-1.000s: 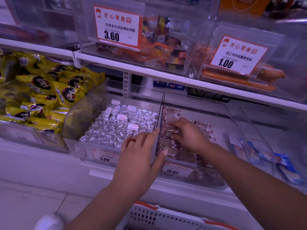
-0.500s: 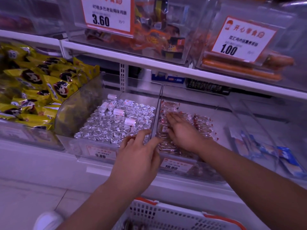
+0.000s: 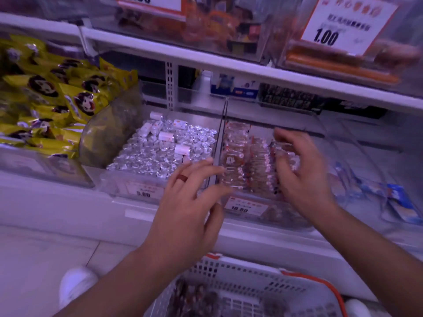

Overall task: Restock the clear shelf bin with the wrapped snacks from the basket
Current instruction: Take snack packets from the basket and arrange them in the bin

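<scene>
The clear shelf bin (image 3: pixel 249 208) with the 10.80 tag holds rows of clear-wrapped reddish snacks (image 3: pixel 242 161). My right hand (image 3: pixel 302 177) hovers over the right side of those snacks, fingers spread and slightly bent, blurred by motion, holding nothing that I can see. My left hand (image 3: pixel 190 202), with a dark ring, is in front of the bin's left front corner, fingers straight and apart, empty. The white basket (image 3: pixel 247 271) with an orange rim sits below, with dark wrapped snacks (image 3: pixel 194 296) in it.
A bin of silver foil sweets (image 3: pixel 160 152) stands left of the snack bin, yellow bags (image 3: pixel 52 99) further left. Blue packets (image 3: pixel 398 202) lie to the right. An upper shelf (image 3: pixel 229 62) with price tags overhangs. My white shoe (image 3: pixel 77 284) is on the floor.
My right hand lifted off the left snack rows and shifted right, fingers spreading. My left hand released the bin divider and opened. The view tilted down, showing more of the basket.
</scene>
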Demonstrator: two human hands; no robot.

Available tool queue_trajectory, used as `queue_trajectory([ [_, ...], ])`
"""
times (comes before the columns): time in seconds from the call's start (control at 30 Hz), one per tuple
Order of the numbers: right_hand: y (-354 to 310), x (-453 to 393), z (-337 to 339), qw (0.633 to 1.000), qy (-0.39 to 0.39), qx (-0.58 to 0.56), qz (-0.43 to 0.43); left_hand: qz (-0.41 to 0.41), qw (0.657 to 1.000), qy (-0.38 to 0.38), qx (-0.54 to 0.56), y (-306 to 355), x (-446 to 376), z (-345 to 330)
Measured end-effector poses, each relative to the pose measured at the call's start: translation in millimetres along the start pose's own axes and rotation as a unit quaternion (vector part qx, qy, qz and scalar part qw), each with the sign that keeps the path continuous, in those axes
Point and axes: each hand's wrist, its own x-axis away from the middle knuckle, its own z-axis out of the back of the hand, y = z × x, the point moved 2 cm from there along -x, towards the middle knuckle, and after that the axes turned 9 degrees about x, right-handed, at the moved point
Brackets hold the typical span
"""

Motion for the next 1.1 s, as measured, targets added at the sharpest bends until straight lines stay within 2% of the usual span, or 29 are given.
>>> queue_trajectory([
  [0.03, -6.7, 27.5, 10.1, 0.999, 0.033, -0.032, 0.014, -0.015, 1.0, -0.019, 0.014, 4.1, 10.5, -0.5],
  [0.07, -13.1, 60.0, 12.8, 0.998, 0.031, -0.058, 0.021, -0.021, 0.998, -0.057, 0.026, 6.4, 22.5, -2.6],
  [0.1, -19.1, 96.6, 7.8, 0.996, -0.011, -0.082, 0.019, -0.017, 0.993, -0.115, 0.029, 6.4, 37.6, -7.1],
  [0.17, -25.4, 175.6, -21.1, 0.975, -0.201, -0.095, 0.0, 0.022, 0.962, -0.272, -0.012, 1.3, 79.9, -22.0],
  [0.2, -23.2, 214.9, -40.9, 0.942, -0.33, -0.066, -0.014, 0.047, 0.933, -0.353, -0.045, -3.5, 105.3, -29.7],
  [0.27, -4.4, 286.4, -84.8, 0.825, -0.561, -0.004, -0.069, 0.079, 0.871, -0.472, -0.11, -18.1, 157.3, -38.2],
  [0.3, 7.7, 313.5, -106.4, 0.773, -0.627, 0.005, -0.098, 0.08, 0.847, -0.507, -0.138, -25.6, 179.7, -37.2],
  [0.33, 17.7, 335.5, -126.3, 0.741, -0.659, 0.001, -0.13, 0.086, 0.829, -0.527, -0.163, -34.9, 201.9, -33.7],
  [0.37, 25.7, 346.9, -142.4, 0.732, -0.661, 0.004, -0.162, 0.089, 0.811, -0.545, -0.194, -43.8, 216.1, -27.3],
  [0.43, 33.4, 362.0, -173.9, 0.743, -0.634, 0.026, -0.212, 0.097, 0.777, -0.578, -0.23, -61.8, 237.0, -19.4],
  [0.47, 33.3, 368.7, -189.8, 0.754, -0.615, 0.036, -0.229, 0.097, 0.776, -0.582, -0.225, -68.1, 241.2, -19.1],
  [0.57, 22.2, 383.0, -231.0, 0.778, -0.558, 0.033, -0.287, 0.094, 0.808, -0.554, -0.18, -77.0, 241.0, -27.3],
  [0.67, 12.5, 383.7, -260.9, 0.796, -0.481, 0.064, -0.361, 0.087, 0.825, -0.537, -0.155, -83.2, 247.3, -32.6],
  [0.8, 3.4, 367.0, -290.1, 0.76, -0.426, 0.084, -0.484, 0.098, 0.826, -0.539, -0.13, -87.4, 255.8, -35.2],
  [0.93, -20.1, 340.2, -320.9, 0.681, -0.35, 0.053, -0.641, 0.131, 0.822, -0.542, -0.118, -86.5, 255.0, -38.3],
  [1.0, -23.9, 334.5, -332.5, 0.663, -0.348, 0.038, -0.662, 0.145, 0.824, -0.536, -0.116, -85.3, 254.1, -37.2],
  [1.1, -17.8, 340.8, -337.0, 0.673, -0.393, 0.041, -0.625, 0.159, 0.821, -0.536, -0.117, -84.1, 255.8, -37.6],
])
